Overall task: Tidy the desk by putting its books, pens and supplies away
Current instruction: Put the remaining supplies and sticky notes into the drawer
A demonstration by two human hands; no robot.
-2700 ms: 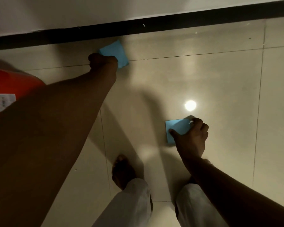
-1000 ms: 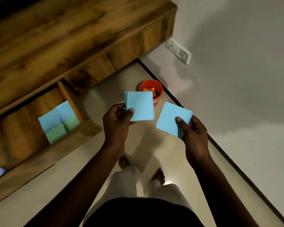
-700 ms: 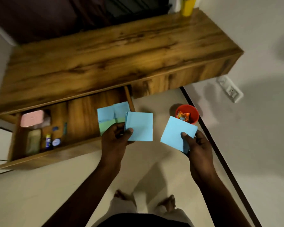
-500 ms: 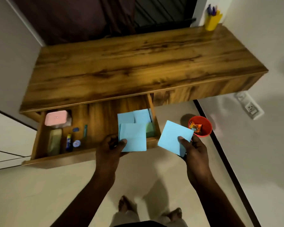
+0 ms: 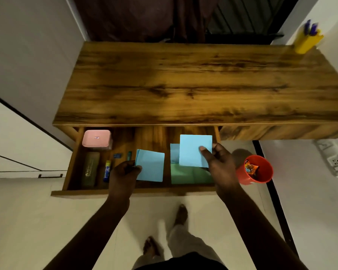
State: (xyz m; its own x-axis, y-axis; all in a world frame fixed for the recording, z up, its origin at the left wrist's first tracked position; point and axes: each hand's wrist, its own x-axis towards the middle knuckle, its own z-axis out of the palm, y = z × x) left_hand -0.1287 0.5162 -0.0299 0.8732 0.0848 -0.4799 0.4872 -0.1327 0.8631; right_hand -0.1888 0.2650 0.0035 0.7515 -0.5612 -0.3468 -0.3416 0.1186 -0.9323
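Head camera: we look straight down on a person standing at a wooden desk (image 5: 183, 84), its wide drawer (image 5: 144, 191) open toward us. The right hand (image 5: 220, 164) pinches a blue paper square (image 5: 193, 150) by its right edge, thumb on top and fingers curled beneath. It holds the square flat over the right end of the drawer. Below it, as far as we can judge, lie the stored papers, a green stack (image 5: 189, 175) at the front and a blue stack (image 5: 174, 152) behind. Both are partly hidden by the held square. The left hand (image 5: 123, 172) grips a thin bundle of blue squares (image 5: 151, 165) by its left edge. The bundle is over the middle of the drawer, just left of those stacks and apart from the other square.

The coming move, we judge, turns on one relation. The blue stack lies beneath and slightly left of the right hand's square, so the right hand is the nearer and need only go down. The left hand's bundle would have to travel right to reach it. Both held pieces sit roughly square to the drawer's sides, the bundle turned a little clockwise.

At the drawer's left end we see a pink box (image 5: 97, 138), an olive pencil case (image 5: 90, 168) and a glue stick (image 5: 107, 171). A yellow pen holder (image 5: 305, 42) stands on the desk's far right corner. On the floor at right is a red cup (image 5: 244, 178) holding wrappers.
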